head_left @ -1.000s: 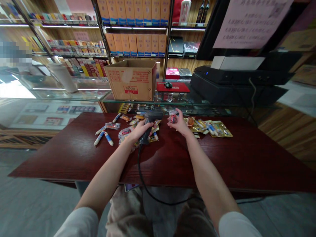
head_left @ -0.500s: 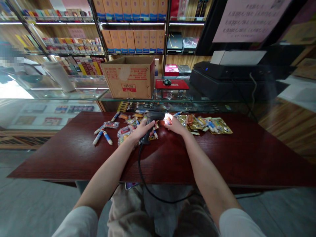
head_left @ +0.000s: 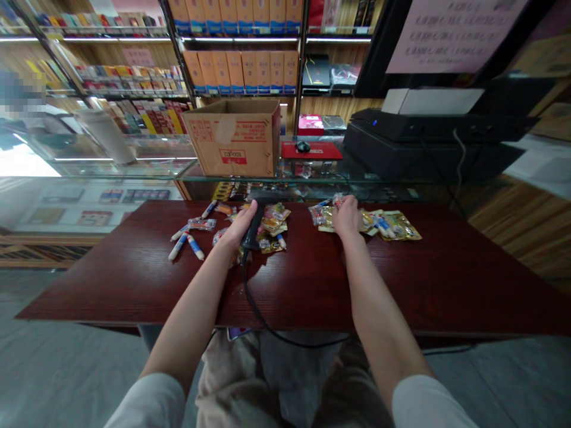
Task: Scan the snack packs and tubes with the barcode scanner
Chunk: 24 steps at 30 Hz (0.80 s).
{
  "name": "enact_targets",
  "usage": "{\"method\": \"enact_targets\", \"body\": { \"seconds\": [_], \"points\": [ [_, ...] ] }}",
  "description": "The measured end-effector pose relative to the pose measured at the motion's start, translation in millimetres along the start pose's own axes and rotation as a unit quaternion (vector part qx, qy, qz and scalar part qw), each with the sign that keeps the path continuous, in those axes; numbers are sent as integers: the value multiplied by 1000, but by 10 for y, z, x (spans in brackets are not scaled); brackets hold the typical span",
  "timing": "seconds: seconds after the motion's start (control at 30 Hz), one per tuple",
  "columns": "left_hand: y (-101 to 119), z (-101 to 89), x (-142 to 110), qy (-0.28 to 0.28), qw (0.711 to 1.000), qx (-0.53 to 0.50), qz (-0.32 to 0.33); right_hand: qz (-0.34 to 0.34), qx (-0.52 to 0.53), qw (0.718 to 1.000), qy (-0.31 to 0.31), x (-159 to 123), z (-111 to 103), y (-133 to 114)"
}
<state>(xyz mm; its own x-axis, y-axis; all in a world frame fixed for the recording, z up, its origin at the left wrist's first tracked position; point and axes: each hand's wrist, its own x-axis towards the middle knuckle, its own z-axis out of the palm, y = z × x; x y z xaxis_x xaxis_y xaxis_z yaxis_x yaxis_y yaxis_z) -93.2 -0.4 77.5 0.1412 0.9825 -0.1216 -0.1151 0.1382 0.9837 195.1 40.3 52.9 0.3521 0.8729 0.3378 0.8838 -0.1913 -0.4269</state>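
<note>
My left hand (head_left: 238, 229) grips a black handheld barcode scanner (head_left: 255, 224), whose black cord (head_left: 254, 309) trails down across the table. Just beyond the scanner lies a heap of small foil snack packets (head_left: 273, 226). Farther left are white tube-shaped sweets with blue ends (head_left: 179, 246) and a clear wrapped packet (head_left: 201, 224). My right hand (head_left: 345, 217) rests flat on a row of gold foil packets (head_left: 392, 226), its fingers pressed down and nothing visible in them. A small red-and-clear packet (head_left: 318, 212) lies just left of that hand.
All this lies on a dark red wooden table (head_left: 134, 285). Behind it stands a glass counter (head_left: 312, 184) bearing a cardboard box (head_left: 234, 139), a red mat with a black mouse (head_left: 303, 148) and a black printer (head_left: 432, 134). Stocked shelves (head_left: 241, 65) rise behind.
My right hand has moved right from the table's middle onto the gold packets, and the small packet is no longer in it. My left hand has drawn slightly back with the scanner.
</note>
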Motion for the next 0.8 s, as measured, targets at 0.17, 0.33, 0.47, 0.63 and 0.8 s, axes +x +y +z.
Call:
{"method": "enact_targets", "body": {
  "seconds": [0.17, 0.33, 0.47, 0.63, 0.8],
  "points": [
    [52, -192, 31, 10, 999, -50, -9, 71, -16, 991, 112, 79, 24, 257],
    [111, -287, 10, 8, 1000, -17, -20, -112, 58, 987, 102, -29, 127, -7],
    [138, -275, -10, 42, 999, 14, -16, -304, 104, 941, -100, -318, 405, -507],
    [141, -219, -25, 69, 997, 17, 3, -303, 104, 937, -139, -458, 637, -709],
    [176, -181, -79, 49, 998, 30, 8, -245, 139, 951, -128, -284, 664, -422]
  ]
}}
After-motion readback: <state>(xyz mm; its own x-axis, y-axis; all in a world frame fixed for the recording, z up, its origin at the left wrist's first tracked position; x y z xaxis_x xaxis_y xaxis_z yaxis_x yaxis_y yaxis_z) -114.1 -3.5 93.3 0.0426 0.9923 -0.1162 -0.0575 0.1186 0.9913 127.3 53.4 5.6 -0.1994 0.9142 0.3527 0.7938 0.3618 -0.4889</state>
